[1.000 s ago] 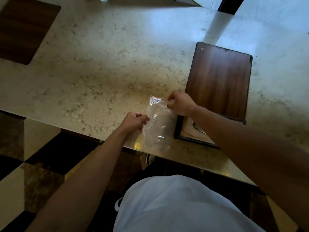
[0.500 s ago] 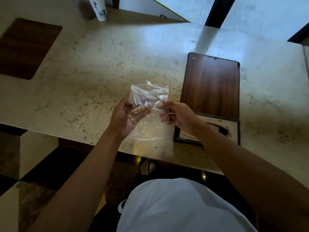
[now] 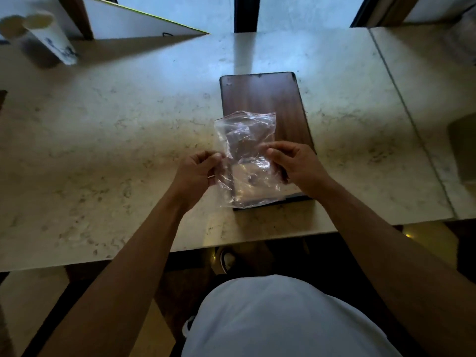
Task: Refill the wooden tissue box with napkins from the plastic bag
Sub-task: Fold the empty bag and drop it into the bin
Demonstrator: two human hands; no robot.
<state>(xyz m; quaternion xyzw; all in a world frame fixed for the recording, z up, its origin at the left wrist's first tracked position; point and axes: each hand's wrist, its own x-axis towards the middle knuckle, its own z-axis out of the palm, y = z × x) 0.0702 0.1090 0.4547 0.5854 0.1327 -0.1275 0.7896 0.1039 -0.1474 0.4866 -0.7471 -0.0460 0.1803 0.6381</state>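
Observation:
A clear plastic zip bag is held upright above the marble counter, over the near half of the dark wooden tissue box. My left hand pinches the bag's left edge and my right hand pinches its right edge. The bag looks see-through and crumpled; I cannot make out napkins inside it. The box lies flat with its wooden lid facing up, and its near end is hidden behind the bag and my right hand.
A white paper cup stands at the far left of the marble counter. A white board leans at the back. The counter's front edge runs just below my wrists; a seam divides the right section.
Both hands have carried the bag to the right, from beside the box to over it, and now hold it by its two side edges. The camera view has shifted too.

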